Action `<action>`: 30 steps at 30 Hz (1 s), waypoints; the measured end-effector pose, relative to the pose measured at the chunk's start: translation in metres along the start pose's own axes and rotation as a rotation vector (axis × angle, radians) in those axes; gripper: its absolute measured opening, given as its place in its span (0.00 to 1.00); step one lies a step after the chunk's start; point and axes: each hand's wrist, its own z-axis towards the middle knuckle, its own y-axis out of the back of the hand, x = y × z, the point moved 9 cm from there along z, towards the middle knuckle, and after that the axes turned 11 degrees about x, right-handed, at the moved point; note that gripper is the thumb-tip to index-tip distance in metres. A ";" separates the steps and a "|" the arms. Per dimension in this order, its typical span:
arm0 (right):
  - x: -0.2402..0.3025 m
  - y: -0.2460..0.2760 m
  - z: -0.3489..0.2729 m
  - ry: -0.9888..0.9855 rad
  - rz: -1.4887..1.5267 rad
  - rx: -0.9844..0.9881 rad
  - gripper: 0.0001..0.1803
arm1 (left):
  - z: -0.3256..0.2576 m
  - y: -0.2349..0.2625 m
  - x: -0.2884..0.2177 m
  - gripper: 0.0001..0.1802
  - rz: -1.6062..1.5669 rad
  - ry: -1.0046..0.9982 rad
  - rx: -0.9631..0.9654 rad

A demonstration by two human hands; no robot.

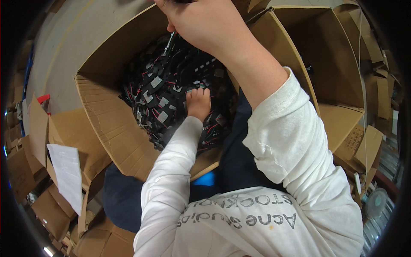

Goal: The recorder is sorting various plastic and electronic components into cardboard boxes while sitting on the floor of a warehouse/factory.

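Note:
A large cardboard box (115, 124) stands open in front of me. Inside lies a heap of small black parts (160, 100) with silver-white labels and thin red and black wires. My left hand (199, 104) reaches down into this heap with its fingers curled among the parts; what they grip is hidden. My right hand (195, 19) is raised over the far side of the box, its fingers bent and partly cut off by the upper edge. Something dark shows at its fingers, too little to name. Just below it are a thin pale strip and black pieces.
To the right stands a second open cardboard box (338, 55) with a dark inside. At the left are more cartons (77, 124) and a white foam sheet (68, 173). Grey floor (64, 47) shows at the upper left. Clear plastic rolls (379, 210) lie at the lower right.

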 end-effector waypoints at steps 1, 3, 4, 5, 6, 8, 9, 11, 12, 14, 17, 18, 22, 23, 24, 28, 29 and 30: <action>-0.002 -0.001 0.000 -0.014 -0.017 0.009 0.12 | 0.006 -0.002 -0.006 0.10 0.043 -0.020 0.034; -0.003 0.002 -0.002 -0.043 0.010 0.016 0.11 | 0.010 -0.002 -0.013 0.06 0.003 -0.017 0.058; -0.003 0.003 -0.003 -0.070 0.044 0.019 0.11 | 0.012 -0.005 -0.008 0.06 -0.067 0.051 0.116; -0.001 0.004 -0.002 -0.072 0.043 0.019 0.11 | 0.013 -0.009 -0.003 0.06 -0.137 0.120 0.175; -0.002 0.003 -0.001 -0.108 0.037 0.043 0.11 | 0.015 -0.006 -0.003 0.06 -0.139 0.119 0.177; -0.002 -0.002 -0.002 -0.139 0.038 0.071 0.11 | 0.018 -0.017 -0.011 0.10 -0.075 -0.052 0.307; -0.001 -0.004 -0.002 -0.137 0.028 0.080 0.12 | 0.019 -0.019 -0.008 0.10 -0.076 -0.049 0.307; 0.000 -0.010 -0.001 -0.128 0.025 0.097 0.13 | 0.015 -0.026 -0.017 0.14 0.086 -0.240 0.298; 0.000 -0.013 0.001 -0.126 0.035 0.109 0.13 | 0.013 -0.029 -0.014 0.14 0.087 -0.231 0.298; -0.004 -0.012 0.000 -0.126 0.030 0.119 0.14 | 0.019 -0.033 -0.022 0.16 0.110 -0.183 0.345; -0.003 -0.010 -0.002 -0.086 -0.012 0.076 0.15 | 0.021 -0.021 -0.032 0.15 0.126 -0.186 0.187; -0.004 -0.012 -0.003 -0.137 -0.023 0.102 0.16 | 0.020 -0.020 -0.029 0.15 0.127 -0.179 0.185; -0.002 -0.013 -0.005 -0.231 0.018 0.119 0.15 | 0.007 0.002 -0.007 0.03 0.017 -0.082 0.075; -0.007 -0.018 -0.009 -0.232 0.015 0.117 0.15 | 0.005 0.007 -0.008 0.03 0.015 -0.086 0.074; -0.002 -0.018 -0.014 -0.099 -0.209 0.019 0.15 | 0.004 0.011 -0.014 0.03 0.057 -0.145 0.086; -0.012 -0.019 -0.005 -0.121 -0.062 0.087 0.15 | -0.011 0.034 -0.027 0.05 0.239 -0.265 -0.127; -0.010 -0.019 -0.006 -0.117 -0.062 0.089 0.15 | -0.012 0.033 -0.026 0.05 0.240 -0.262 -0.130; -0.008 -0.020 -0.007 -0.104 -0.047 0.104 0.15 | -0.012 0.028 -0.027 0.06 0.289 -0.274 -0.097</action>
